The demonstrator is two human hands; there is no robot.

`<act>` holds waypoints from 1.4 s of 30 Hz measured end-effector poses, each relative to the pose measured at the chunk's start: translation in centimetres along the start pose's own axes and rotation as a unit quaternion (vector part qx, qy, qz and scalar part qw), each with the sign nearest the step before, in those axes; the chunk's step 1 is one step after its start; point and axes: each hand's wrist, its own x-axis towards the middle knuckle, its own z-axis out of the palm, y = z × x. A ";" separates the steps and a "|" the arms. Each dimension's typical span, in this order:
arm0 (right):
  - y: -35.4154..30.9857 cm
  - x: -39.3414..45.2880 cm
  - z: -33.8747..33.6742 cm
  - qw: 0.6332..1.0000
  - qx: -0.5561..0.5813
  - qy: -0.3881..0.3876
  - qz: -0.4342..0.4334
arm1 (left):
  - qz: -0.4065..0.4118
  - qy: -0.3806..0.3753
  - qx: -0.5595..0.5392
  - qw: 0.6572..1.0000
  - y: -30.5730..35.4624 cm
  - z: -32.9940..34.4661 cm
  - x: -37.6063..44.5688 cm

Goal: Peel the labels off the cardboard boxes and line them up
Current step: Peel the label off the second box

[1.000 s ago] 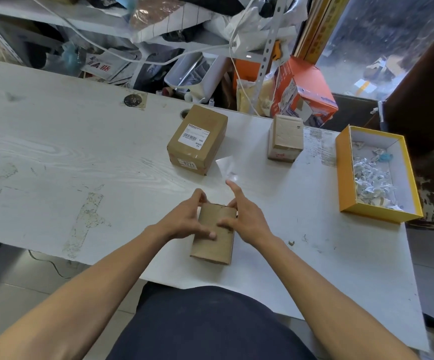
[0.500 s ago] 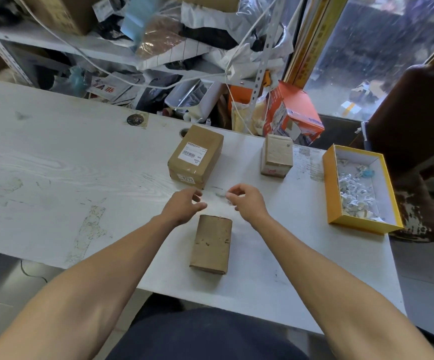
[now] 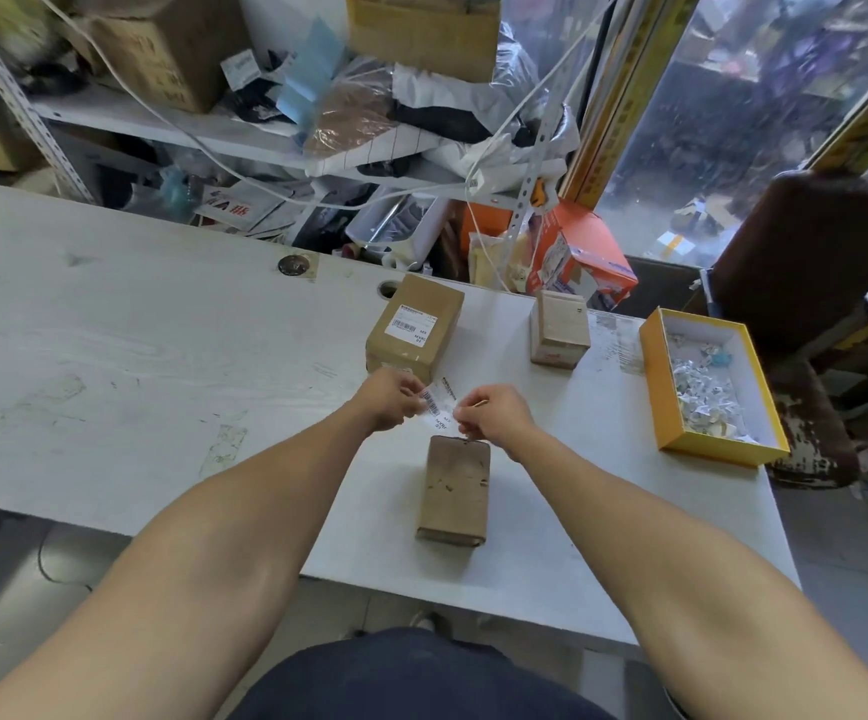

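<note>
A white peeled label (image 3: 438, 406) with a barcode is stretched between my two hands just above the table. My left hand (image 3: 388, 402) pinches its left end and my right hand (image 3: 494, 415) pinches its right end. Directly below them a bare brown cardboard box (image 3: 455, 491) lies flat near the table's front edge, with scuffed patches on top. Farther back, a larger brown box (image 3: 414, 330) carries a white barcode label on its top. To its right stands a small pale cardboard box (image 3: 559, 327).
A yellow tray (image 3: 655, 387) holding several crumpled paper scraps sits at the table's right end. Beyond the white table (image 3: 136, 356) are cluttered shelves with boxes, bags and cables. An orange carton (image 3: 582, 252) stands behind the table's back edge. A dark chair is at far right.
My hands left the near box, lifted away from it and now hold a peeled label between them. The camera tilted up, showing more of the shelves.
</note>
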 end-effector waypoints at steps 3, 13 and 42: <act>-0.4 -0.4 0.6 0.943 -0.310 -0.013 -0.122 | 0.046 0.024 0.110 0.993 0.4 -0.1 -0.2; -2.7 -1.4 1.1 0.904 -0.408 0.002 -0.126 | 0.132 -0.077 0.199 0.968 1.3 0.3 -1.0; -0.6 -4.8 2.0 0.907 -0.414 0.063 -0.045 | 0.183 -0.082 0.240 0.950 1.6 2.6 -1.4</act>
